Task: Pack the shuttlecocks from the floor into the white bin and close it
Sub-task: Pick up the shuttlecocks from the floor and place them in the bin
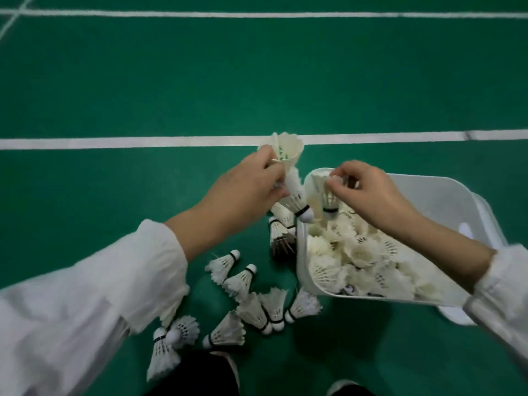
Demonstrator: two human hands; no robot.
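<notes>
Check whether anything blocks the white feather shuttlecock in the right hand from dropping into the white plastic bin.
Nothing visible does. The right hand pinches the white feather shuttlecock directly above the open white plastic bin; below it lie only packed shuttlecocks.

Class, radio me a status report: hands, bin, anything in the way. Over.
Left hand grips a shuttlecock stack beside bin. Right hand pinches one shuttlecock over it. Bin open, well filled; loose shuttlecocks on floor. Nothing blocks the bin.

head camera: is looking forward and down from the person's head
green floor (pixel 171 81): is stretching away toward the far edge
white bin (pixel 428 192): is sitting close, near right
</notes>
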